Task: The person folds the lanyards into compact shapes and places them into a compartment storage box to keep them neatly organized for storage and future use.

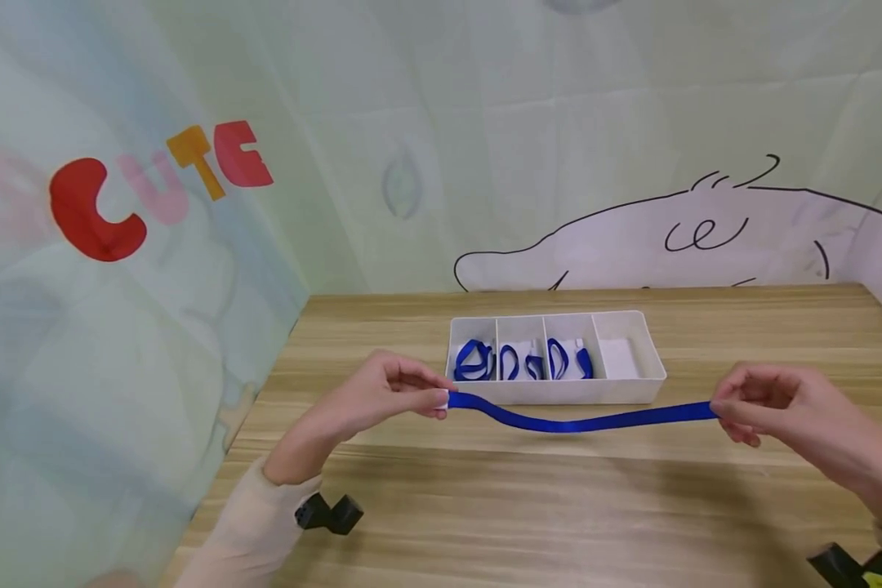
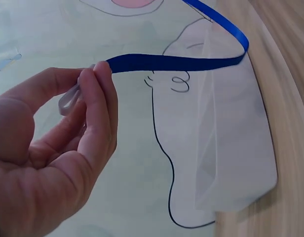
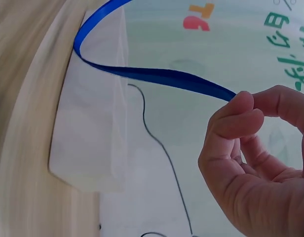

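Observation:
A flat blue strap (image 1: 559, 425) stretches between the two hands above the table, sagging a little in the middle. My left hand (image 1: 382, 396) pinches its left end between thumb and fingers. A small whitish loop (image 2: 69, 101) sticks out of that pinch in the left wrist view. At the other end my right hand (image 1: 786, 404) pinches the strap between thumb and fingertips. Behind the strap stands a white divided box (image 1: 559, 393). Its left three compartments hold coiled blue straps (image 1: 474, 359), some with white ends showing. Only the white floor shows in the rightmost compartment.
The wood-grain table (image 1: 485, 506) reaches back to a pale curtain (image 1: 441, 147) with printed drawings and letters. More of that curtain hangs along the left side. A black wrist device (image 1: 329, 514) sits on the left sleeve.

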Available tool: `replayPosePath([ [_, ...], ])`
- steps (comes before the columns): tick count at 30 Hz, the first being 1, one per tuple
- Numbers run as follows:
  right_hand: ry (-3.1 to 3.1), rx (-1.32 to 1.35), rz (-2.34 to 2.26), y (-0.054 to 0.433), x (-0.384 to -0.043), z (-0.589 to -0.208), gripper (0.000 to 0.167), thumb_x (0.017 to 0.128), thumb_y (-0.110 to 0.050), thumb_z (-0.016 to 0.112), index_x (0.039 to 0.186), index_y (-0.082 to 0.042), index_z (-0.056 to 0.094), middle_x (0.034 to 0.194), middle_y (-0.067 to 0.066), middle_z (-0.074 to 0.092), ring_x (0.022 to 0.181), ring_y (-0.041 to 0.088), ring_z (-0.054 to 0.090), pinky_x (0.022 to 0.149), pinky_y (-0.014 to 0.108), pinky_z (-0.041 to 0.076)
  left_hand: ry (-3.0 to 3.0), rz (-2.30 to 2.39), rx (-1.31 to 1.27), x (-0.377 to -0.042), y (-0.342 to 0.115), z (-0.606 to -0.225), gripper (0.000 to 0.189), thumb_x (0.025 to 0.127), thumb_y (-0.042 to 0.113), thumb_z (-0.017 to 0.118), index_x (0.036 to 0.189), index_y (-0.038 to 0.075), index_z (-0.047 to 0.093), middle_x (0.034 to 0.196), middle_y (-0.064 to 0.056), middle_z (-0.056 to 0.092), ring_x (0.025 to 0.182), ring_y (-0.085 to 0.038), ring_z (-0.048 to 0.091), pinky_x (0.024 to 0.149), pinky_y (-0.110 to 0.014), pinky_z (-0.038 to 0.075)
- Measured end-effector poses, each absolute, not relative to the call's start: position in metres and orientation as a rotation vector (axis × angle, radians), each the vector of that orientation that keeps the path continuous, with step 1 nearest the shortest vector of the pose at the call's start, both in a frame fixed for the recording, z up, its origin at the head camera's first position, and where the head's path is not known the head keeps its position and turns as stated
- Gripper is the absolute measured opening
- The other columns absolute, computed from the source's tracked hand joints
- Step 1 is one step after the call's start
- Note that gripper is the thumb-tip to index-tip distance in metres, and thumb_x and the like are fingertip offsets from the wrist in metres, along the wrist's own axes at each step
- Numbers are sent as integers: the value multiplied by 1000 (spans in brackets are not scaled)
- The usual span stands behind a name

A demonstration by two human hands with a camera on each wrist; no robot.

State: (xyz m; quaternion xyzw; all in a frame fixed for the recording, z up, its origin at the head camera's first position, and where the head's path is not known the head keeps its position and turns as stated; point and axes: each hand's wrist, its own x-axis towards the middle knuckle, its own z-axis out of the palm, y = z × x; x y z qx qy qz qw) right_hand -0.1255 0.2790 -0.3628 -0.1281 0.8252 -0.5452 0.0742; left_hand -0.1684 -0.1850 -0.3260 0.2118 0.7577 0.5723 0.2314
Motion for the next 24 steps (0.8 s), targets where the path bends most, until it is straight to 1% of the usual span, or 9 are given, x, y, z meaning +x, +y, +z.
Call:
replayPosePath([
  [3,2468,-477,-1693,268,-126,-357,8,95,6,61,95,-1,65,69,9,61,58,24,56,51,33,45,2075,1583,610,-168,-176,-322,22,95,8,68,111,-7,70,100,-19,73,89,-30,73,86,-44,56],
  [6,2466,-519,-1733,257,-125,-351,9,93,8,63,95,0,66,68,9,61,57,23,56,51,32,45,2076,1582,624,-166,-167,-317,21,95,8,68,111,-6,71,98,-17,74,90,-32,72,85,-42,57],
  [13,2515,-449,-1727,230,-123,-335,5,92,1,69,96,0,68,72,10,65,59,21,59,53,29,50,2076,1586,644,-164,-150,-309,20,95,5,68,111,-5,71,99,-18,74,90,-32,72,86,-41,57],
  [21,2505,-540,-1749,204,-124,-323,6,91,0,71,96,2,68,71,9,66,58,20,60,52,29,51,2104,1611,657,-164,-138,-309,19,93,4,70,109,-4,73,98,-13,74,87,-29,73,83,-40,58],
  [24,2513,-547,-1722,194,-125,-321,8,91,-2,71,98,2,68,72,8,66,59,20,60,53,28,51,2095,1635,652,-163,-133,-309,19,92,4,70,109,-4,73,99,-13,73,88,-30,73,81,-40,58],
])
